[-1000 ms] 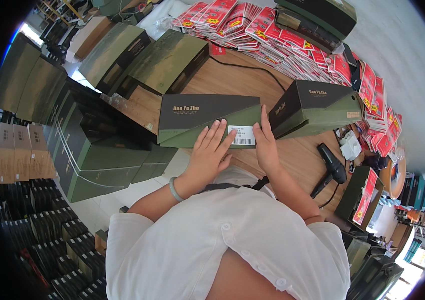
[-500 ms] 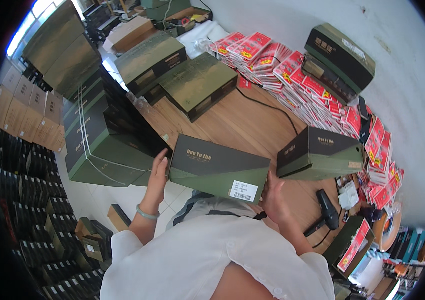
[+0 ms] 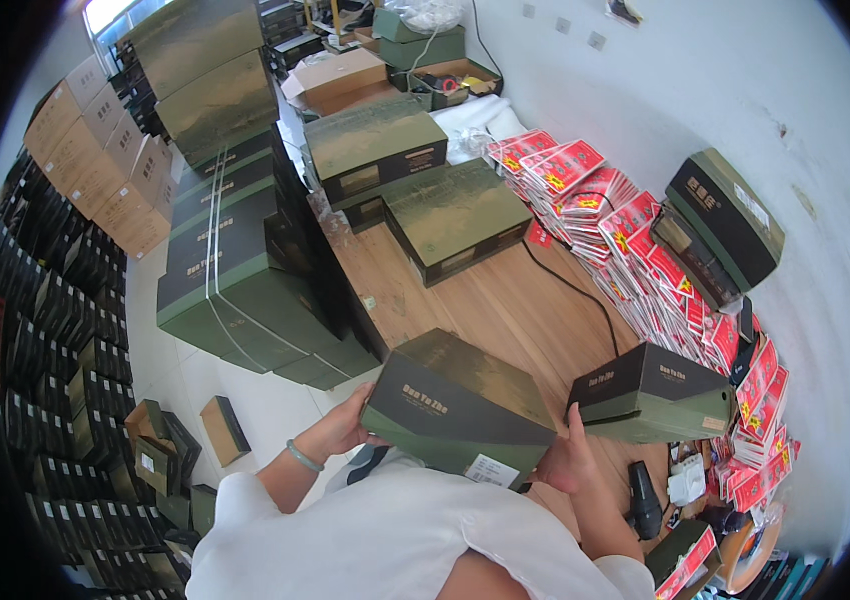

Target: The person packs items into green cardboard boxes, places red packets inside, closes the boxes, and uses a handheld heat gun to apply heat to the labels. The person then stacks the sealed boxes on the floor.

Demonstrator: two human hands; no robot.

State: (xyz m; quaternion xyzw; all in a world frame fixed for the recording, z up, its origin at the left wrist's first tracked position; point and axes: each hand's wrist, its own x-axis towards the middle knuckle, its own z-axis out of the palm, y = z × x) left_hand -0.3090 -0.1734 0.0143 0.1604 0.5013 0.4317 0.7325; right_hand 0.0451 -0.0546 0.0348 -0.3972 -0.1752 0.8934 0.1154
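A dark grey and green shoe box [image 3: 457,408] is held up in front of me at the table's near edge, its camouflage-patterned lid and its long side with a white label both showing. My left hand [image 3: 348,420], with a pale bangle on the wrist, grips the box's left end, some fingers hidden under it. At the right end, my right hand [image 3: 569,456] supports the lower corner with the thumb raised. Just right of it stands a second green and grey shoe box [image 3: 653,395] on the wooden table [image 3: 505,320].
Two camouflage-topped boxes [image 3: 460,215] lie at the table's far left. Red packets [image 3: 635,235] heap along the wall, with another box [image 3: 730,215] on them. A black hair dryer [image 3: 645,500] lies at right. Strapped boxes [image 3: 235,270] stand left, beside a black panel.
The held shoe box has tipped, so its lid now shows. My left hand has gone from flat against the end to gripping the lower corner. The whole view has shifted.
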